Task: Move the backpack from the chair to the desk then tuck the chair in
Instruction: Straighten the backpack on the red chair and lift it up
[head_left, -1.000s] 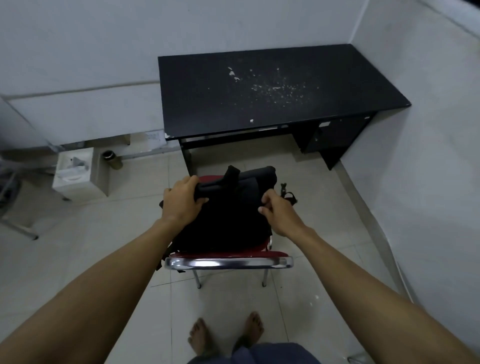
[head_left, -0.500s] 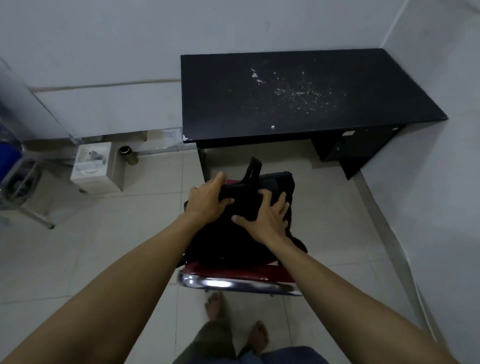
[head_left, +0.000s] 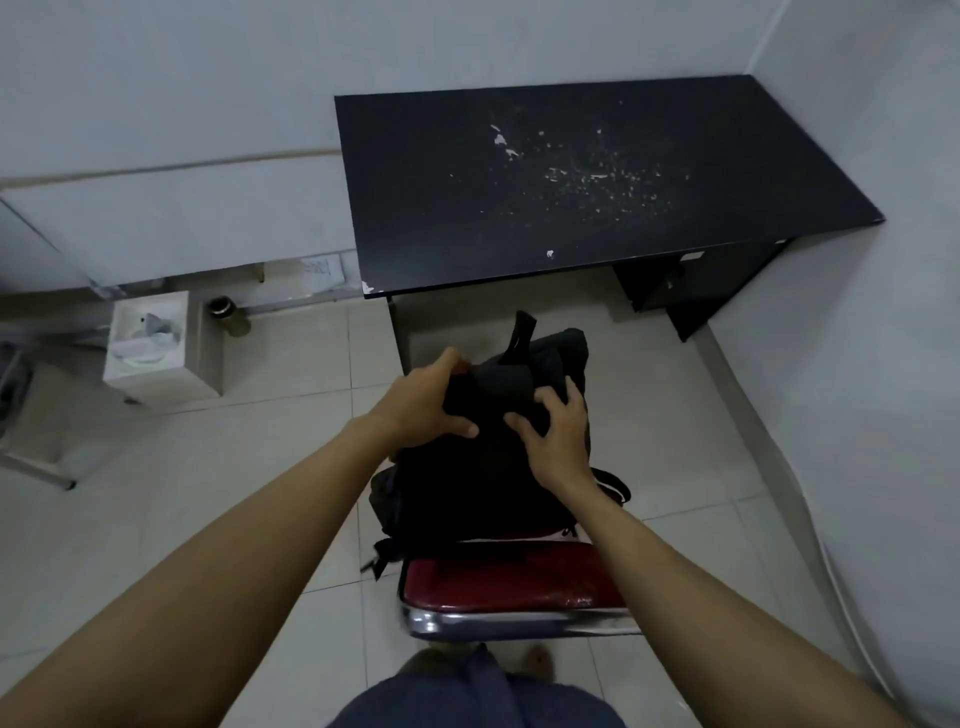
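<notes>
A black backpack (head_left: 467, 488) stands on a red-cushioned chair (head_left: 509, 582) with a chrome back rail, in front of a black desk (head_left: 597, 176). My left hand (head_left: 423, 402) grips the backpack's upper left corner. My right hand (head_left: 558, 431) clutches the fabric near its top, fingers dug in beside the carry handle, which sticks upward. The backpack's base rests on the seat. The desk top is bare apart from white scratches and flecks.
A white box (head_left: 156, 348) sits on the tiled floor at left, with a small dark can (head_left: 223, 306) beside it. The desk's drawer unit (head_left: 691, 286) stands under its right end, against the right wall. Metal legs show at the far left.
My right hand shifted from the backpack's right side to its top centre and closed on the fabric. I stepped closer, so chair and desk appear nearer.
</notes>
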